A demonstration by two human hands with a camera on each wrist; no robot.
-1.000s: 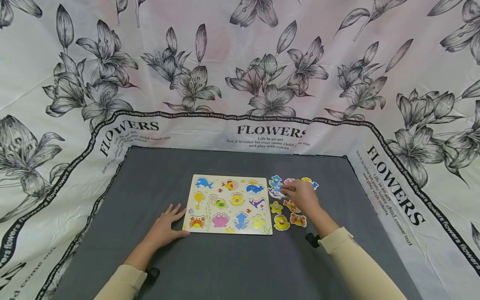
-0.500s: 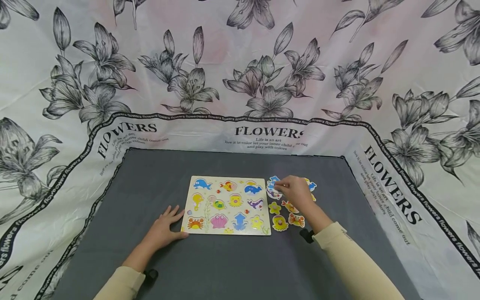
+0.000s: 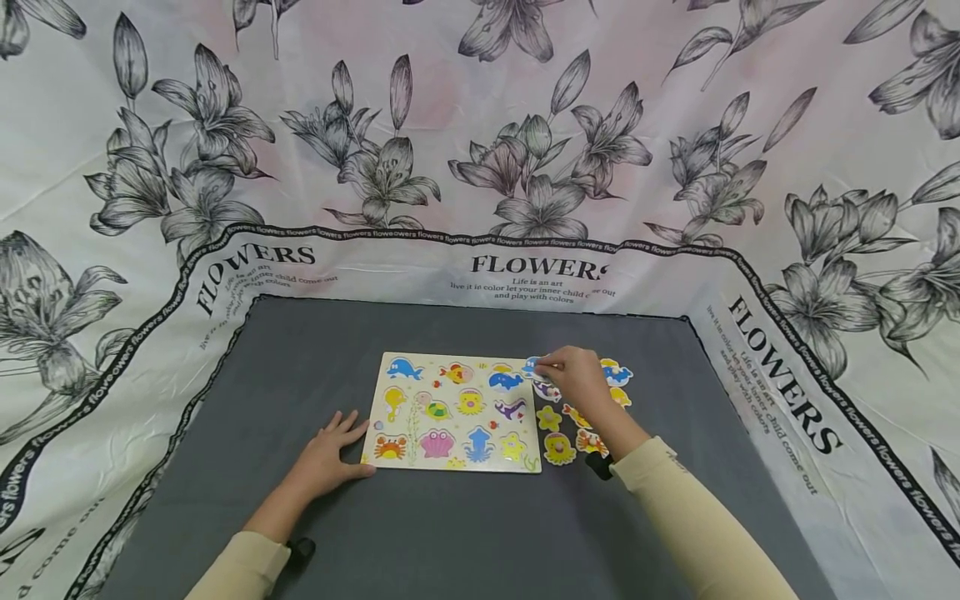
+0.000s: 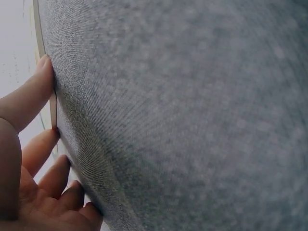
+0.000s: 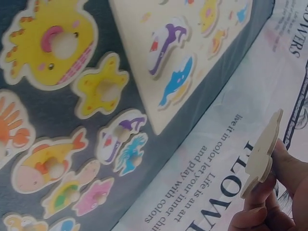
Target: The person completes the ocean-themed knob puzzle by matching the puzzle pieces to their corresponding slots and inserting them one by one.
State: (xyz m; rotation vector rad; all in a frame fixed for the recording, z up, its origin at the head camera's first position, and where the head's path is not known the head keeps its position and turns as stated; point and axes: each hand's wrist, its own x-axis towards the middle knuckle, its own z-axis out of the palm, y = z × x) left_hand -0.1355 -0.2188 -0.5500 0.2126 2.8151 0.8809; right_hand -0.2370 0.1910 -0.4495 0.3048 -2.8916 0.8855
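Note:
A cream puzzle board (image 3: 459, 427) printed with sea animals lies on the dark grey table. My left hand (image 3: 324, 460) has its fingers spread, with thumb and index finger touching the board's left edge; the left wrist view shows the thumb (image 4: 33, 91) against that thin edge. Over the board's upper right corner, my right hand (image 3: 577, 377) pinches a blue puzzle piece (image 3: 529, 367). From the right wrist, only the plain wooden back of that piece (image 5: 262, 156) shows, held up off the table.
Several knobbed pieces lie right of the board, among them a yellow star (image 5: 102, 86), a yellow octopus (image 5: 62, 57), an orange fish (image 5: 41, 166) and a purple whale (image 5: 115, 137). A flower-printed cloth (image 3: 420, 283) borders the table's far side.
My right hand has lifted the blue piece from the pile and moved it left to the board's upper right corner. The left hand stays at the board's left edge.

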